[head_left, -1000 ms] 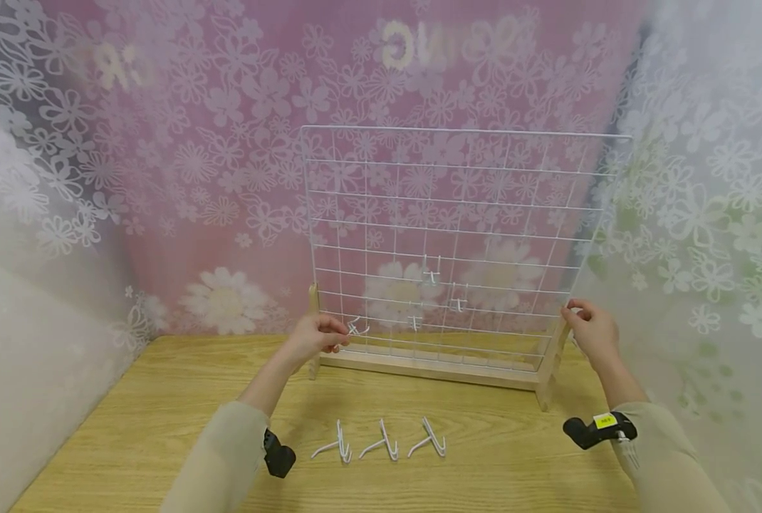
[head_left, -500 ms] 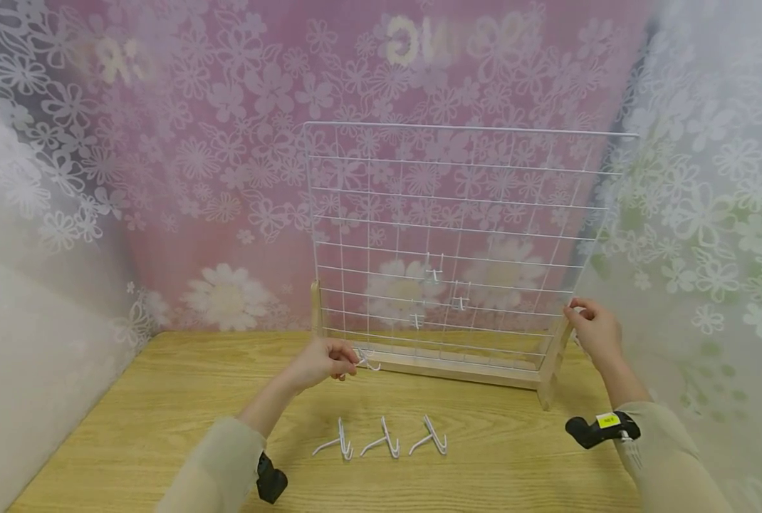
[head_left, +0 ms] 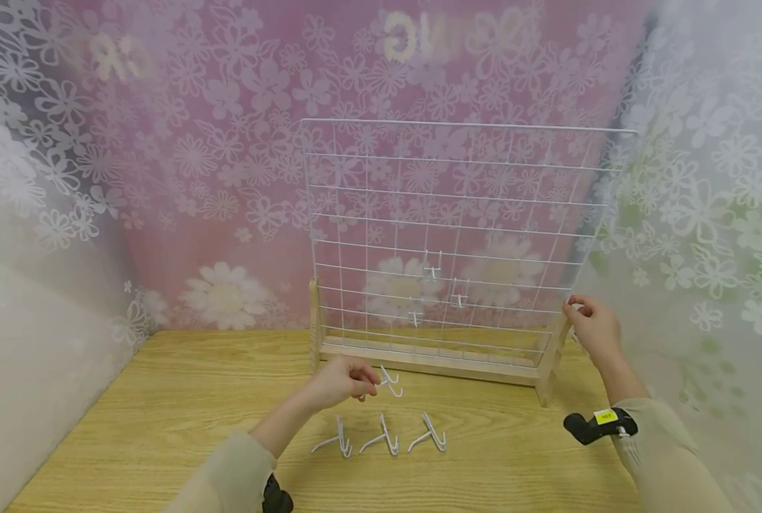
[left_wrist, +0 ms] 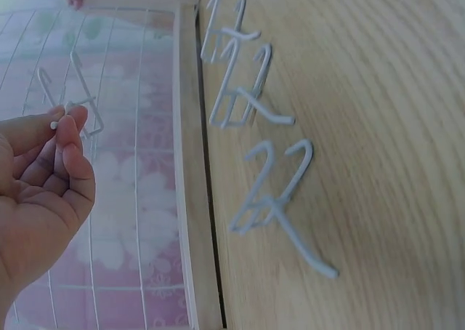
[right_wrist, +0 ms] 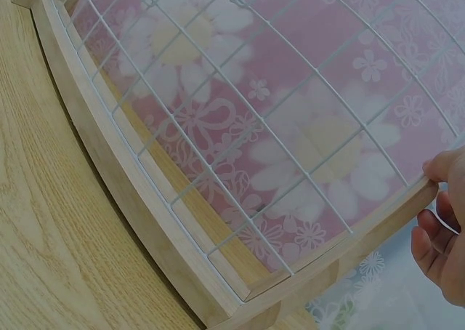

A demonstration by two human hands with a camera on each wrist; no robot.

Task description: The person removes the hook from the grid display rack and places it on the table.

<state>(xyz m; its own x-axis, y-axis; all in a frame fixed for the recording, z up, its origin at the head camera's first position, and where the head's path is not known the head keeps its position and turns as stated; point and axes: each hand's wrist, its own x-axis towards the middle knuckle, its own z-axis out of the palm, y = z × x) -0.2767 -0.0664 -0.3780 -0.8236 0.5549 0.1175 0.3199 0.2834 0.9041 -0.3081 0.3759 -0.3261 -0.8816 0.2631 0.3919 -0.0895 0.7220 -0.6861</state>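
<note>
My left hand [head_left: 341,381] pinches a white wire hook [head_left: 390,382] by its prong, over the table in front of the rack's base. In the left wrist view, the held hook's [left_wrist: 86,90] two bent ends point away from the fingers. My right hand [head_left: 595,335] holds the top of the right wooden upright [head_left: 555,353] of the white wire grid rack [head_left: 471,126]. The right wrist view has the thumb on the upright's [right_wrist: 385,224] end and the other fingers curled beneath. Three similar hooks hang on the grid, one of them higher [head_left: 432,272].
Three more white hooks [head_left: 390,442] lie in a row on the wooden table [head_left: 503,456], near its front. The rack's wooden base bar [head_left: 432,365] runs behind them. Flower-patterned curtains [head_left: 227,214] stand close behind and at both sides.
My left hand, with the hook in it, has come away from the grid's lower left, moving right and down toward the hooks on the table. The right hand stays on the upright.
</note>
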